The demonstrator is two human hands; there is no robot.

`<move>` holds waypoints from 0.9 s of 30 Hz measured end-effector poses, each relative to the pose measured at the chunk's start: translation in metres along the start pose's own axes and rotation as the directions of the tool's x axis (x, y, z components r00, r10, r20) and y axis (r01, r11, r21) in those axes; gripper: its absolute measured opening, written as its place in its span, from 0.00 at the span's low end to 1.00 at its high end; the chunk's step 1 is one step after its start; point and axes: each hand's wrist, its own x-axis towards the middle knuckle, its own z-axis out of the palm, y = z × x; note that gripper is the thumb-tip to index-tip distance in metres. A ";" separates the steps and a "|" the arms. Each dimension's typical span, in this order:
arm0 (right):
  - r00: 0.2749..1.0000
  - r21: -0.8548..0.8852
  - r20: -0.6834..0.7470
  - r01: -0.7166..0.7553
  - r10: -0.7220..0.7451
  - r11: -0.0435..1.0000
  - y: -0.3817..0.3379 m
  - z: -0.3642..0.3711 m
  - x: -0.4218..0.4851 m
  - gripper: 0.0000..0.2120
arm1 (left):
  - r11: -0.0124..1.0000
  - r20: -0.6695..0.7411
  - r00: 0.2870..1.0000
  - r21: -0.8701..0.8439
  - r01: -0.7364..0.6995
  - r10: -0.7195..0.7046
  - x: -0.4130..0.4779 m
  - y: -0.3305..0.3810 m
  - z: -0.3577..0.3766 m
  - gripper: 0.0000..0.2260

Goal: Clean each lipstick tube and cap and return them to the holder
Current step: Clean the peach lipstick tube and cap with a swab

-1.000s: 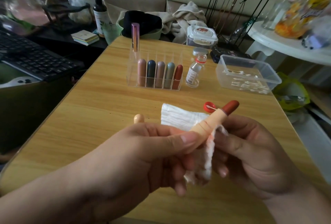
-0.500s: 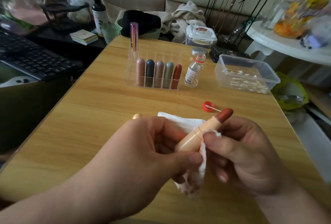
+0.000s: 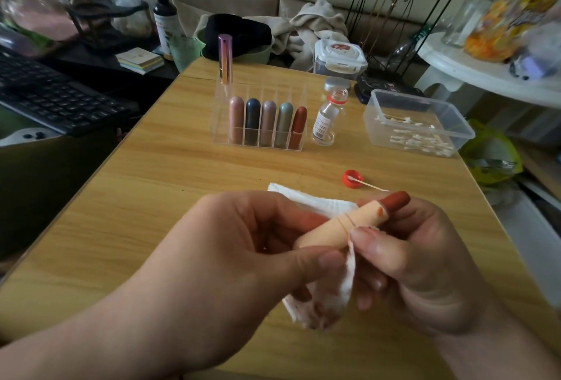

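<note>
The wooden table [image 3: 151, 197] lies under both hands. The left hand [image 3: 230, 252] pinches the base end of the lipstick tube [image 3: 331, 232] between thumb and curled fingers. A second ago its thumb lay further up the peach barrel, and the small peach piece that showed beyond its knuckles is now hidden. The right hand [image 3: 425, 264] curls under the tube, thumb pressing the tissue [image 3: 343, 288] against the ringed middle; earlier that thumb sat off the barrel. The clear holder [image 3: 222, 133] stands well beyond the hands, unchanged. The tissue hangs between the hands, stained red. The tube points up and right, its red bullet [image 3: 394, 200] now drawn in over the right-hand fingers. The red cap [image 3: 352, 178] lies just beyond it.
</note>
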 end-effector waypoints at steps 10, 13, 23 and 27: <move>1.000 -0.004 0.010 -0.022 0.022 1.000 -0.002 0.001 -0.001 0.06 | 0.986 0.149 0.989 -0.164 0.010 0.015 0.003 -0.003 -0.006 0.08; 0.997 0.050 0.037 -0.069 0.067 0.996 -0.002 -0.001 0.000 0.08 | 0.986 0.070 0.998 -0.164 0.012 -0.001 0.004 -0.008 -0.005 0.08; 0.999 -0.017 0.024 0.026 -0.025 1.000 -0.003 -0.004 -0.001 0.05 | 0.803 0.301 0.948 -0.537 0.257 -0.102 0.006 -0.004 0.002 0.12; 0.998 -0.032 -0.002 0.066 -0.066 0.997 -0.002 -0.003 0.000 0.05 | 0.851 0.307 0.949 -0.479 0.217 -0.069 0.007 -0.005 -0.001 0.12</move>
